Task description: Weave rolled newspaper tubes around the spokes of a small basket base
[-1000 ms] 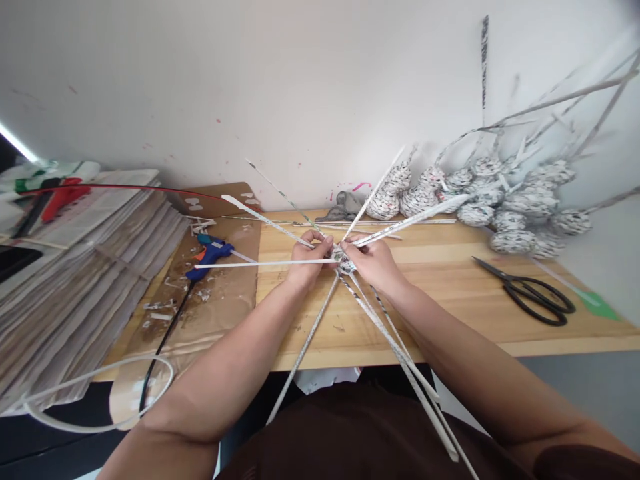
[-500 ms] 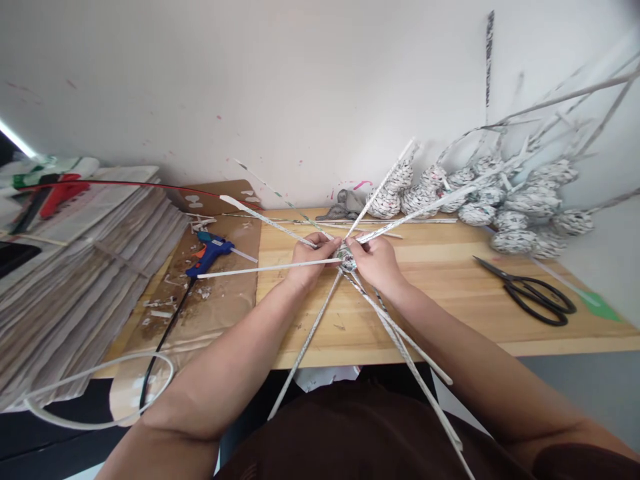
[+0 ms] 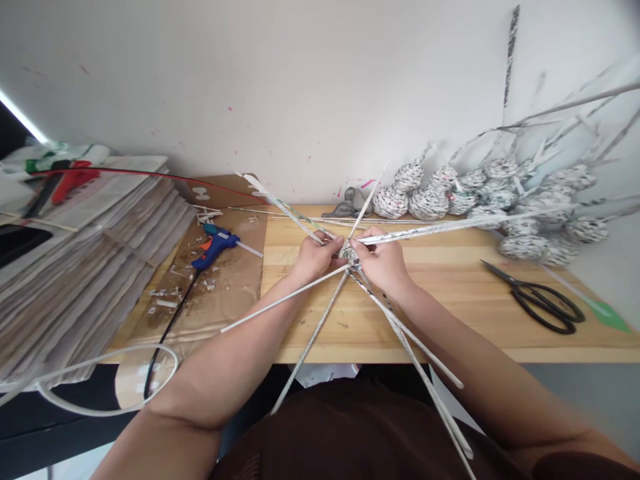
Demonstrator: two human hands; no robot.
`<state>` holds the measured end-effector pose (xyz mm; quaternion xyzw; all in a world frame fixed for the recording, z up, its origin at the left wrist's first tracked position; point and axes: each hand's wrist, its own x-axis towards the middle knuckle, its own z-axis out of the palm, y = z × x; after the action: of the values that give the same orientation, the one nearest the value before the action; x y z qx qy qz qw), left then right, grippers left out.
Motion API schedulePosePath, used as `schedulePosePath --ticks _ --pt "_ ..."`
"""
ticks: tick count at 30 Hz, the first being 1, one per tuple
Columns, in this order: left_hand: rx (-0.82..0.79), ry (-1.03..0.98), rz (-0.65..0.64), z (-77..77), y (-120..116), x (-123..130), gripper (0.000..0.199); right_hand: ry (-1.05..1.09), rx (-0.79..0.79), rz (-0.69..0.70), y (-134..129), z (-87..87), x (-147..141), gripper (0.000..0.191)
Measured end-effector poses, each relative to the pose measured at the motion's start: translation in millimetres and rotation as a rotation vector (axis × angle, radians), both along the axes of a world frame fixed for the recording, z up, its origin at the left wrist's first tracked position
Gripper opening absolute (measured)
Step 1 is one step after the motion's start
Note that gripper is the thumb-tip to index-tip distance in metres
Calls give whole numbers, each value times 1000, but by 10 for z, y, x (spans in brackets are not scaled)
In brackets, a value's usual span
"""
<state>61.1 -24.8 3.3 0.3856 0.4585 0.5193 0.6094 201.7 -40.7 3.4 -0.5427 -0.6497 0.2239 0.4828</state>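
Observation:
Both hands meet over the wooden table around a small woven piece (image 3: 353, 259) of rolled newspaper, from which several long paper tubes (image 3: 315, 330) spread in all directions. My left hand (image 3: 320, 257) is closed, thumb and fingers pinching tubes at the piece's left side. On the other side my right hand (image 3: 383, 260) is also closed, its thumb and forefinger pressed on a paper tube (image 3: 415, 231) that points right. One tube (image 3: 280, 297) crosses over my left wrist. Part of the woven centre is hidden by the fingers.
Black scissors (image 3: 543, 303) lie to the right. Several woven paper gourds (image 3: 427, 200) stand along the wall. At left, a blue glue gun (image 3: 217, 247) rests on stained cardboard (image 3: 235, 287) beside a tall newspaper stack (image 3: 95, 273). A grey lump (image 3: 356, 201) sits at the back.
The tube in my right hand has swung lower toward the right. The tube over my left wrist now slants down, and the upper left tubes have drawn closer together. The view has shifted slightly.

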Motion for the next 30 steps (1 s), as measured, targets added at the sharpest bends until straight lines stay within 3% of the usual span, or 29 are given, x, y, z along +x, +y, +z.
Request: schedulePosePath --ticks 9,17,30 --pt "100 51 -105 -70 15 -33 34 16 -67 -18 34 -9 21 13" --pt "74 85 -34 -56 9 -33 29 32 -140 77 -8 49 15 15" --pt "190 80 -94 -103 10 -24 30 52 -160 11 28 67 17 12"
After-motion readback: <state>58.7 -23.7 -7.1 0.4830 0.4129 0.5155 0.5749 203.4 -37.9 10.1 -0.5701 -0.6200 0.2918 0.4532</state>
